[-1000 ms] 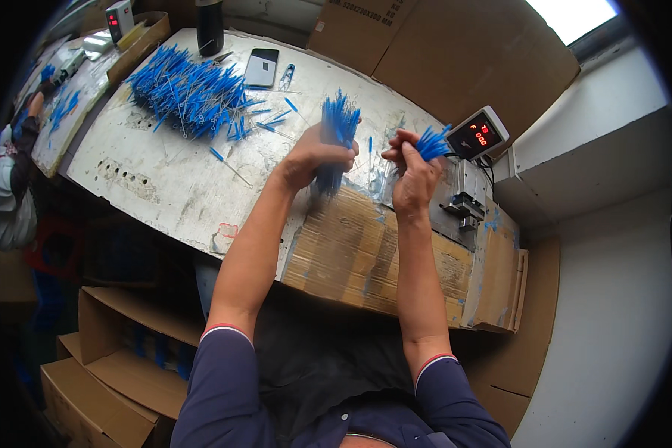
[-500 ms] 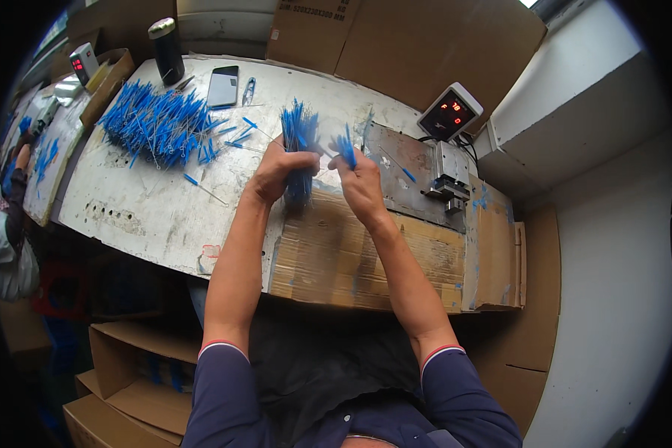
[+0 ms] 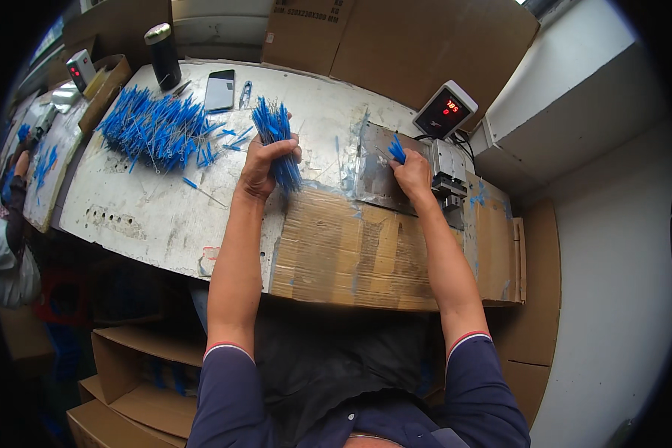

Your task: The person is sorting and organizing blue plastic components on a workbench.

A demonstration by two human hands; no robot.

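Observation:
Wrapped in my left hand (image 3: 258, 168) is a thick bundle of thin wire pieces with blue sleeves (image 3: 272, 127), held nearly upright above the worktable. My right hand (image 3: 414, 176) pinches a few blue-sleeved wire pieces (image 3: 397, 151) over the dark metal plate (image 3: 373, 175). A metal fixture (image 3: 448, 179) stands just to the right of that hand. At the left of the table lies a large pile of similar wire pieces (image 3: 153, 131), with several loose ones beside it. One stray wire piece (image 3: 204, 191) rests alone nearer the front.
A phone (image 3: 219, 90), a small tool (image 3: 246, 95) and a dark flask (image 3: 163, 58) stand or lie along the back. Behind the fixture is a red-digit display (image 3: 446, 110). Flat cardboard (image 3: 336, 246) covers the front edge. Another person's hand (image 3: 22, 163) shows far left.
My hands have moved apart. The right one went right, over the metal plate, with its few wire pieces; the left shifted slightly left with its bundle. The stray piece on the plate no longer shows.

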